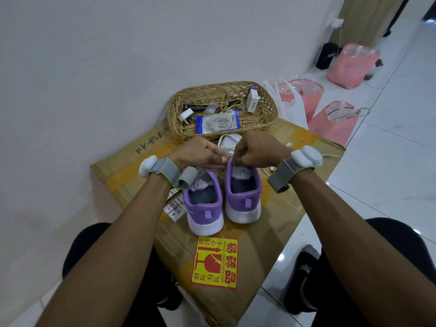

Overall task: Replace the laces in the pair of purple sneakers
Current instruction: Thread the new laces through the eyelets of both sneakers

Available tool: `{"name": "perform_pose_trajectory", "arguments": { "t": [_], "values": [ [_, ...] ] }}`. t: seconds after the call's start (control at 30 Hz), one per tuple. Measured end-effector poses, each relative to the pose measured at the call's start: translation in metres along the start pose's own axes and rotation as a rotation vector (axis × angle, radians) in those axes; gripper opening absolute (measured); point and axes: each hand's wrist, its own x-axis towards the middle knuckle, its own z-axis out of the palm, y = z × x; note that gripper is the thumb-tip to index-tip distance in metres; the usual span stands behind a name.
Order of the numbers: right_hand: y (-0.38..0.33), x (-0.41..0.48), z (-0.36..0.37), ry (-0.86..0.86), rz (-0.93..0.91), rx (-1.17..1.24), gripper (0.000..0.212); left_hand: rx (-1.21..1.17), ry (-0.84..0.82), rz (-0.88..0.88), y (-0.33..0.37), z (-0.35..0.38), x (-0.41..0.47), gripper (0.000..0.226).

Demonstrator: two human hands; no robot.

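Note:
Two purple sneakers with white soles stand heels toward me on a cardboard box (pixel 278 208): the left sneaker (pixel 204 208) and the right sneaker (pixel 243 197). Both my hands meet over the right sneaker's tongue. My left hand (pixel 200 154) and my right hand (pixel 257 149) each pinch the white lace (pixel 228 155) there. The sneakers' fronts are hidden behind my hands. A blue packet with coiled white laces (pixel 218 123) lies in the wicker basket (pixel 264 114) behind.
The basket also holds a white plug, keys and a small white box (pixel 253 101). Pink plastic bags (pixel 335 121) stand on the tiled floor to the right. A white wall runs along the left. My knees flank the box.

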Motion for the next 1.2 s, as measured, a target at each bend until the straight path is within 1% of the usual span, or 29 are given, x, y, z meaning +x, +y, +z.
{"name": "perform_pose_trajectory", "arguments": {
  "t": [0.07, 0.17, 0.23, 0.27, 0.33, 0.37, 0.4, 0.43, 0.47, 0.53, 0.57, 0.6, 0.63, 0.67, 0.8, 0.83, 0.87, 0.97, 1.0, 1.03, 1.07, 1.1, 1.13, 1.2],
  "values": [
    [0.000, 0.000, 0.000, -0.004, -0.007, 0.025, 0.011, 0.097, 0.012, 0.051, -0.001, 0.001, -0.002, 0.021],
    [0.003, -0.002, -0.002, -0.009, -0.007, 0.069, 0.014, 0.178, 0.017, 0.074, 0.001, 0.004, -0.006, 0.018],
    [0.007, -0.002, -0.004, -0.001, 0.004, 0.044, 0.017, 0.137, 0.082, 0.083, 0.005, 0.001, -0.006, 0.013],
    [0.009, -0.003, -0.004, 0.006, 0.010, 0.023, 0.017, 0.032, 0.162, 0.087, 0.009, -0.001, -0.005, 0.012],
    [0.011, -0.003, -0.003, 0.026, 0.016, 0.003, 0.018, -0.382, 0.319, 0.129, 0.019, -0.011, -0.004, 0.021],
    [0.012, -0.003, -0.003, 0.034, 0.020, 0.003, 0.019, -0.570, 0.342, 0.168, 0.022, -0.014, -0.001, 0.023],
    [0.012, -0.002, -0.001, 0.043, 0.026, 0.000, 0.021, -0.638, 0.342, 0.202, 0.024, -0.014, -0.003, 0.021],
    [0.011, -0.002, -0.001, 0.055, 0.033, -0.009, 0.022, -0.530, 0.339, 0.236, 0.023, -0.014, -0.002, 0.014],
    [0.011, -0.002, -0.001, 0.062, 0.037, -0.017, 0.022, -0.271, 0.317, 0.263, 0.020, -0.013, -0.003, 0.006],
    [0.010, -0.002, 0.000, 0.065, 0.043, -0.012, 0.022, 0.424, 0.179, 0.304, 0.009, -0.013, -0.002, 0.019],
    [0.010, -0.002, -0.001, 0.065, 0.043, 0.000, 0.021, 0.681, 0.099, 0.316, 0.003, -0.013, 0.000, 0.024],
    [0.009, -0.003, -0.001, 0.065, 0.041, 0.010, 0.021, 0.816, 0.055, 0.318, 0.000, -0.016, 0.002, 0.026],
    [0.010, -0.003, -0.002, 0.063, 0.040, 0.019, 0.021, 0.856, 0.054, 0.326, 0.000, -0.021, 0.002, 0.027],
    [0.011, -0.004, -0.003, 0.060, 0.039, 0.026, 0.021, 0.863, 0.093, 0.331, 0.001, -0.027, 0.000, 0.027],
    [0.012, -0.006, -0.005, 0.040, 0.031, 0.022, 0.023, 0.873, 0.393, 0.290, 0.001, -0.059, 0.003, 0.023],
    [0.012, -0.006, -0.005, 0.042, 0.030, 0.020, 0.023, 0.860, 0.417, 0.306, -0.001, -0.059, 0.004, 0.023],
    [0.012, -0.006, -0.005, 0.045, 0.028, 0.019, 0.023, 0.844, 0.373, 0.320, -0.003, -0.057, 0.004, 0.024],
    [0.012, -0.004, -0.003, 0.050, 0.021, 0.022, 0.020, 0.847, 0.053, 0.266, -0.006, -0.037, -0.002, 0.028],
    [0.013, -0.004, -0.003, 0.049, 0.020, 0.028, 0.019, 0.858, -0.023, 0.265, -0.007, -0.029, -0.002, 0.027],
    [0.013, -0.003, -0.003, 0.046, 0.021, 0.033, 0.018, 0.852, -0.043, 0.282, -0.009, -0.026, 0.001, 0.024],
    [0.014, -0.004, -0.003, 0.044, 0.023, 0.037, 0.018, 0.826, -0.016, 0.302, -0.008, -0.025, 0.002, 0.021],
    [0.015, -0.004, -0.003, 0.040, 0.029, 0.041, 0.018, 0.798, 0.065, 0.313, -0.007, -0.028, 0.004, 0.020],
    [0.016, -0.004, -0.003, 0.037, 0.035, 0.043, 0.019, 0.795, 0.189, 0.300, -0.007, -0.034, 0.007, 0.020],
    [0.018, -0.005, -0.004, 0.042, 0.042, 0.039, 0.022, 0.873, 0.509, 0.209, -0.010, -0.048, 0.010, 0.019]
  ]
}}
